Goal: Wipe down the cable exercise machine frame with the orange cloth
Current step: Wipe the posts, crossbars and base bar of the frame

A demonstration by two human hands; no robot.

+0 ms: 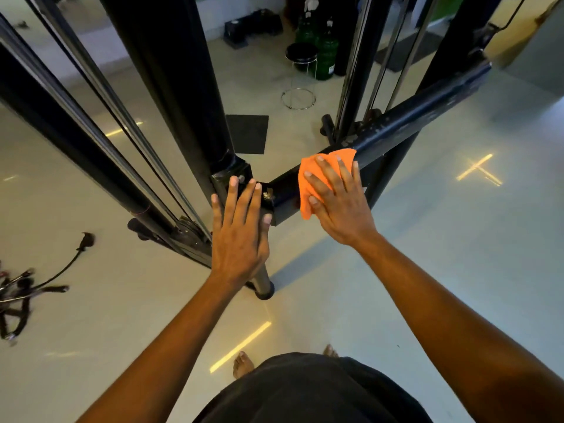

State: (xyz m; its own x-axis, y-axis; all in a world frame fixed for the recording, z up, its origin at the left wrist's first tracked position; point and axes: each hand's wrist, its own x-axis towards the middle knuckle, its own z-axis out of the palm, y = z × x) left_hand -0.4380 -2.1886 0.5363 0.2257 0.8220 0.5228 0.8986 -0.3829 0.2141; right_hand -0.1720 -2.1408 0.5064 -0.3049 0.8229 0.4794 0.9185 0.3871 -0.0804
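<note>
Under my right hand (338, 203) the orange cloth (308, 181) looks soft and napped, a matt microfibre weave. The crossbar (412, 123) beneath it is black painted metal, semi-gloss, with scuffed, chipped patches showing grey. My left hand (241, 227) lies on the corner bracket (235, 175), same dark paint, worn at the bolt. The guide rods (396, 56) gleam like polished steel. The floor (457, 239) is smooth and glossy, mirroring the lights; the stool (300, 74) legs shine chrome.

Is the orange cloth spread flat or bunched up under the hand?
Mostly spread: the orange cloth lies draped over the black crossbar, with the right hand pressing it flat with straight fingers.
</note>
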